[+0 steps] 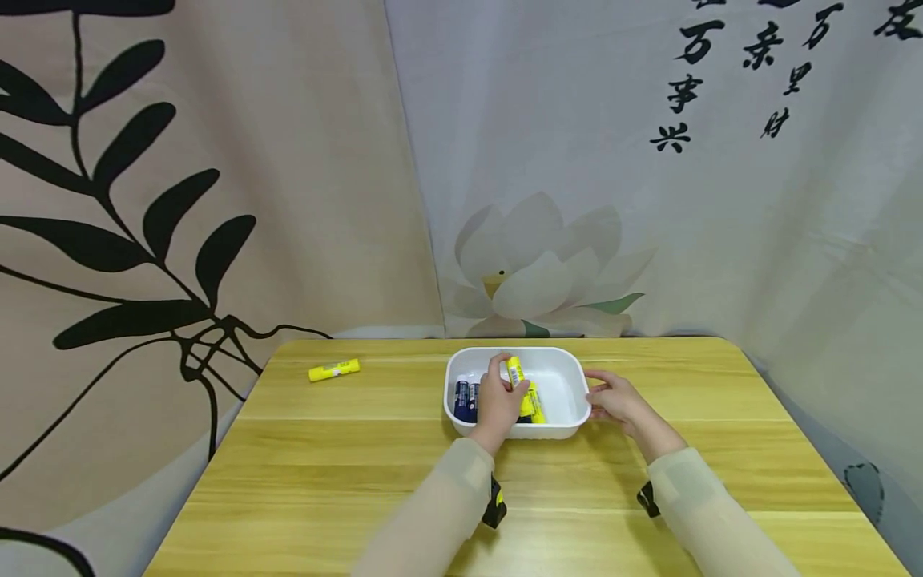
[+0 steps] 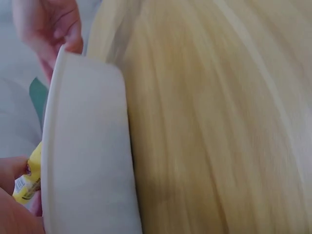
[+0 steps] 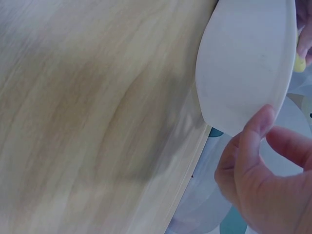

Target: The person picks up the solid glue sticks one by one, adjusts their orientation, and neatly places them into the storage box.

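A white plastic bin (image 1: 555,431) sits near the table's back edge. My left hand (image 1: 494,405) reaches over its front wall and pinches a yellow glue stick (image 1: 514,369), tilted inside the bin; its barcode label shows in the left wrist view. Another yellow glue stick (image 1: 537,405) lies in the bin beside that hand. Dark blue tubes (image 1: 461,399) with printed labels stand side by side at the bin's left end, partly covered by the hand. At the right end, my right hand (image 1: 618,399) pinches the bin's rim between thumb and fingers, seen closely in the right wrist view.
A separate yellow glue stick (image 1: 334,370) lies on the wooden table (image 1: 360,481) at the back left. Behind the table hangs a printed curtain (image 1: 324,160) with a plant, a lotus and characters. Both wrists wear black camera bands.
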Demonstrator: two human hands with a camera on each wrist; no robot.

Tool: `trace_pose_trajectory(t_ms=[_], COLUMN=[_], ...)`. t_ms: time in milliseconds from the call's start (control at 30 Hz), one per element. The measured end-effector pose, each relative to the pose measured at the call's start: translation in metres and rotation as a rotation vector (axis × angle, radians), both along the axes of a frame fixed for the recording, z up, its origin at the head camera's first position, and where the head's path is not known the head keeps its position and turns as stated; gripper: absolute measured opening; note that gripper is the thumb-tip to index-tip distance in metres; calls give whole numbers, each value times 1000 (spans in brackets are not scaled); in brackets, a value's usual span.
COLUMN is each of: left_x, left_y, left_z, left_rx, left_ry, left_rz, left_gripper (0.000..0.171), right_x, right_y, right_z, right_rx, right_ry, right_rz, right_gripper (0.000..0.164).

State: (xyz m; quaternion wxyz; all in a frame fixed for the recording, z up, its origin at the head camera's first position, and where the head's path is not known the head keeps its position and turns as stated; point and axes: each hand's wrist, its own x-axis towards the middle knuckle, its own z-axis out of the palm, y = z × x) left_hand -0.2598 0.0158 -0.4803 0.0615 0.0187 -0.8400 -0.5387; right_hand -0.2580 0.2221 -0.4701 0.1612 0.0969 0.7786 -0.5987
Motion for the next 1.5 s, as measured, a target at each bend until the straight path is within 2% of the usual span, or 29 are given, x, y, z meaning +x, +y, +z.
trace_pose_trajectory(t_ms=[100, 300, 500, 600, 800, 1100, 1300, 1400, 1500], left_x=[0, 5, 7, 8, 8, 3, 5, 3, 1], left_y=[13, 31, 37, 39, 43, 50, 47, 47, 48], left_z=[-4, -4, -5, -7, -9, -14, -8, -9, -11], left_rx=[-47, -141, -196, -259, -459, -650, -685, -649, -643], left_ry=[-9, -12, 21, 26, 0, 0, -83, -74, -45], left_rz=[-9, -49, -89, -94, -58, -29, -31, -33, -46], left_gripper=[52, 55, 53, 52, 52, 57, 60, 60, 51], right_x=[0, 0, 0, 1, 1, -1, 1, 1, 1], right_y=[1, 0, 1, 2, 1, 1, 0, 1, 3], right_z=[0, -1, 0, 0, 2, 0, -3, -2, -1], right_rx=[-4, -12, -2, -2, -17, -24, -40, -37, -38], right_ry=[4, 7, 7, 6, 11, 18, 15, 17, 17], right_rz=[2, 6, 11, 12, 16, 12, 14, 17, 11], right_gripper=[56, 56, 56, 56, 57, 55, 55, 55, 55])
